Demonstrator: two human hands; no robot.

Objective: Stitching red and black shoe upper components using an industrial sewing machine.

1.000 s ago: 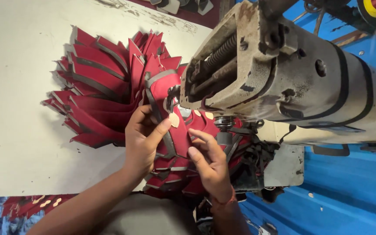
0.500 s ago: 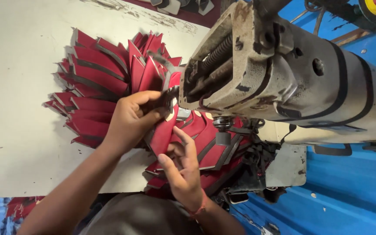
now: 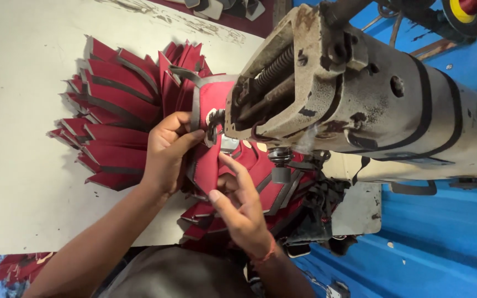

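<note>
Just below the sewing-machine head [image 3: 327, 88], mid-frame, the left hand [image 3: 167, 152] pinches the grey-trimmed edge of a red shoe-upper piece [image 3: 208, 160] while the right hand [image 3: 241, 207], fingers spread, presses it flat. Keeping the piece taut, the seam aligned and fingertips clear of the presser foot [image 3: 224, 140] would likely serve best.

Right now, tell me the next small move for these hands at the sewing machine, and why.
Probably nudge the red piece slightly further under the machine head. The left hand grips its grey-trimmed edge and the right hand presses it flat, with the piece lying partly beneath the head, so feeding seems the natural step.
</note>
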